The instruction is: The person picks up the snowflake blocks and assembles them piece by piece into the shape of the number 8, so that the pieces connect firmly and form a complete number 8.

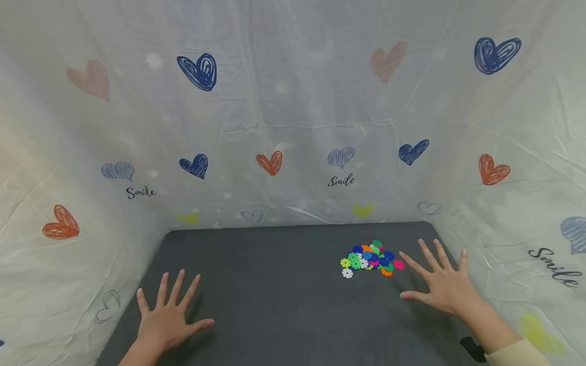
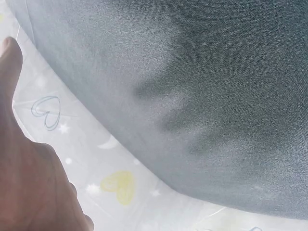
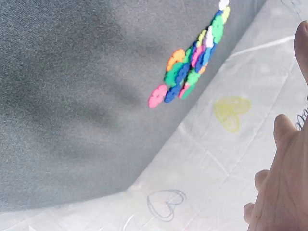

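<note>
A pile of small notched plastic discs [image 1: 366,255] in green, blue, orange, pink, yellow and white lies on the right part of the dark grey table [image 1: 274,295]. My right hand [image 1: 446,284], fingers spread, is held just right of the pile, its index fingertip close to a pink disc [image 1: 399,265]. At the table's left side my left hand [image 1: 167,320] is spread wide too, well away from the discs. Both hands hold nothing, and their shadows fall on the cloth. In the right wrist view the discs [image 3: 192,62] lie beyond the hand [image 3: 284,178].
A pale sheet [image 1: 293,112] printed with hearts and the word Smile hangs behind the table and along both sides. One white disc [image 1: 347,273] lies at the pile's front left. Near the right sleeve [image 1: 513,356] shows a black strap-like item [image 1: 472,349].
</note>
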Demonstrator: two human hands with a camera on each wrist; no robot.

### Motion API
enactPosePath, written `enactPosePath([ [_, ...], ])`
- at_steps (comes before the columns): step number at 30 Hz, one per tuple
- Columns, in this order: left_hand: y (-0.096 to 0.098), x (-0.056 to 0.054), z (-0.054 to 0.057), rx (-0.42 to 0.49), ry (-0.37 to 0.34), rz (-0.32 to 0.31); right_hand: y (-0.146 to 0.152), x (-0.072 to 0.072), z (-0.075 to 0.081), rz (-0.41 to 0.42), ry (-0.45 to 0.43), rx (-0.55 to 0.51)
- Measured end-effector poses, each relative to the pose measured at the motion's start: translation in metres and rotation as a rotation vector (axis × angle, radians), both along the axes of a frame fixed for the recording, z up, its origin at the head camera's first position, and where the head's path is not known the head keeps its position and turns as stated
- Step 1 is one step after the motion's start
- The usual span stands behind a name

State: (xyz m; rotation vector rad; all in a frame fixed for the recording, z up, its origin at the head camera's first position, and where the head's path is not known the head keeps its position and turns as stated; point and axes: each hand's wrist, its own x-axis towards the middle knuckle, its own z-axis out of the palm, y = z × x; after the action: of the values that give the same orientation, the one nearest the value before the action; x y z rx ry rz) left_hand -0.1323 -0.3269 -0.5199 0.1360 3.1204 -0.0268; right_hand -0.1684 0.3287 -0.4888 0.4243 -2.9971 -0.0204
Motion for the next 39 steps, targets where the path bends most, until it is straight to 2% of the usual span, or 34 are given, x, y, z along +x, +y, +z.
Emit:
enactPosePath([
  [9, 0.005, 0.001, 0.002, 0.001, -0.013, -0.015, -0.001, 0.005, 0.004, -0.014, -0.017, 0.018],
  [15, 0.011, -0.003, -0.003, 0.009, -0.004, -0.025, -0.002, 0.007, 0.003, -0.023, -0.032, 0.011],
  [21, 0.031, -0.011, -0.004, 0.034, -0.030, -0.059, -0.003, 0.007, 0.002, -0.011, -0.064, -0.034],
  [24, 0.052, -0.021, 0.000, 0.081, -0.048, -0.125, -0.006, 0.007, 0.003, 0.014, -0.120, -0.088],
  [27, 0.080, -0.030, 0.001, 0.131, -0.080, -0.219, -0.012, 0.003, 0.003, 0.042, -0.228, -0.142],
  [31, 0.129, -0.034, -0.007, 0.200, -0.084, -0.442, -0.022, -0.002, -0.001, 0.044, -0.406, -0.232],
  [34, 0.168, -0.033, -0.014, 0.220, -0.052, -0.585, -0.031, -0.005, -0.007, 0.035, -0.460, -0.293],
  [36, 0.194, -0.031, -0.016, 0.231, -0.031, -0.604, -0.036, -0.009, -0.013, 0.054, -0.455, -0.328],
  [39, 0.230, -0.029, -0.018, 0.282, -0.002, -0.576, -0.044, -0.014, -0.025, 0.120, -0.453, -0.405],
])
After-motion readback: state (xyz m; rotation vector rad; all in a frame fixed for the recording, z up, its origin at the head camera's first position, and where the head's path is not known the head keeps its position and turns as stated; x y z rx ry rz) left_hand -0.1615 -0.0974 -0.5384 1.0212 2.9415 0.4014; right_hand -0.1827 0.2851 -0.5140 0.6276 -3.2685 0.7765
